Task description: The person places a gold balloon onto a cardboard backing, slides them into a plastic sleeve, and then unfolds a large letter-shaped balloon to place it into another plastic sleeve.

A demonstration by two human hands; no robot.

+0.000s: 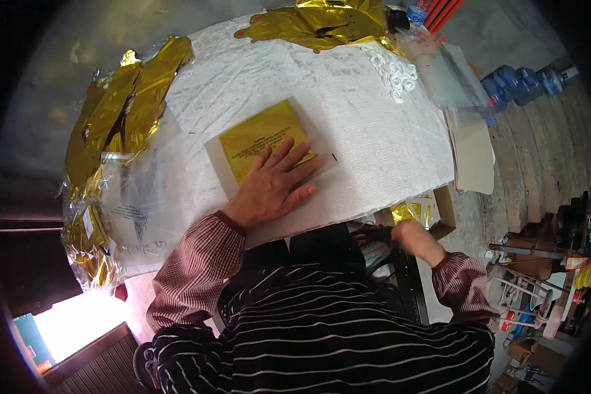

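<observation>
On the white-covered table lies a flat gold foil packet (264, 136) in a clear plastic bag with a print on it. My left hand (274, 187) rests flat over its lower right part, fingers spread, and hides that corner. Off the table's front edge at the right, my right hand (417, 241) is smeared by motion, so its fingers cannot be made out. Just beyond it stands an open cardboard box (445, 213) with gold and white packets (416, 211) inside. Whether the right hand holds anything is not visible.
Crumpled gold foil sheets (121, 111) line the table's left side; more foil (322, 27) lies at the far edge. White rings (395, 73) are heaped at the back right. Clear plastic bags (138, 203) lie at the left. Large blue water bottles (520, 85) stand beyond the right side.
</observation>
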